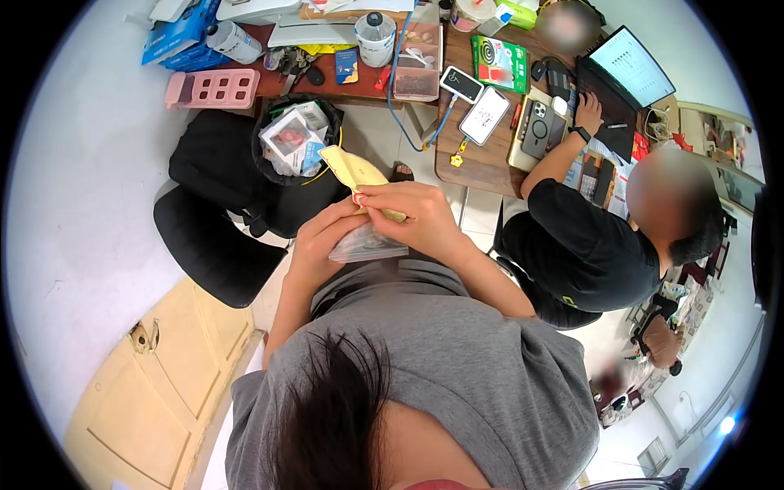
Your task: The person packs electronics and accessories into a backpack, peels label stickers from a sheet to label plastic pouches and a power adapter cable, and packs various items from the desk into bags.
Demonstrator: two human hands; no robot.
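Note:
In front of my waist both hands come together. My right hand [416,216] pinches a yellow, flat, paper-like piece [351,167] with a pointed top end. A small red and white bit [358,198] shows at the fingertips of both hands; what it is, I cannot make out. My left hand [318,237] is closed at the side of a clear plastic bag [369,245], which hangs below the yellow piece. The bag's contents and the lower part of the yellow piece are partly hidden by my fingers.
A lined trash bin [336,135] full of packaging stands ahead, with a black chair [214,245] to the left. At the wooden desk [453,159] on the right, another person [584,241] sits with a hand on a laptop [629,69]. A blue cable [394,82] hangs between the desks.

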